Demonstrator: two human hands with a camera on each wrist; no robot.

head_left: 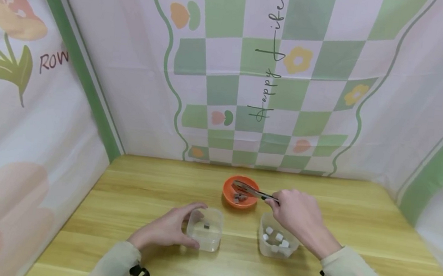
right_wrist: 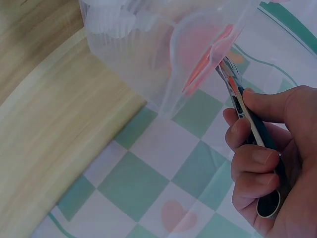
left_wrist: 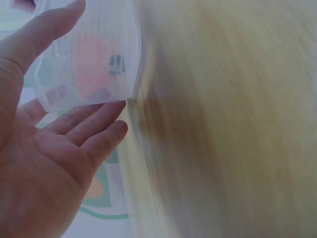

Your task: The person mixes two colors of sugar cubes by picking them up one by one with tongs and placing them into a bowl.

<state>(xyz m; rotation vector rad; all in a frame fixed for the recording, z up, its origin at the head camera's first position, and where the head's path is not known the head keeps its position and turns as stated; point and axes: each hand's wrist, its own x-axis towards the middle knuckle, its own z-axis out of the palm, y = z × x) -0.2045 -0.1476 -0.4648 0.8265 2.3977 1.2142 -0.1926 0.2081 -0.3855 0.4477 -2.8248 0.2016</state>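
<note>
My left hand (head_left: 166, 228) holds a small clear plastic box (head_left: 211, 242) from its left side, thumb and fingers spread around it. Inside that box lies one small dark cube (head_left: 206, 225). With curled fingers my right hand (right_wrist: 262, 163) grips metal tongs (head_left: 254, 192) with dark handles. The tongs reach over an orange bowl (head_left: 225, 197), where several small grey-brown cubes (head_left: 238, 198) lie. Whether the tips pinch a cube is too small to tell. Below my right hand stands a second clear plastic box (head_left: 265, 253) with several white cubes (head_left: 279, 237) in it.
Everything stands on a wood-patterned table (head_left: 152, 171). A patterned cloth (head_left: 252, 87) hangs along the table's back edge, and another cloth (head_left: 33, 135) hangs at its left. The orange bowl sits behind the two boxes, roughly midway between them.
</note>
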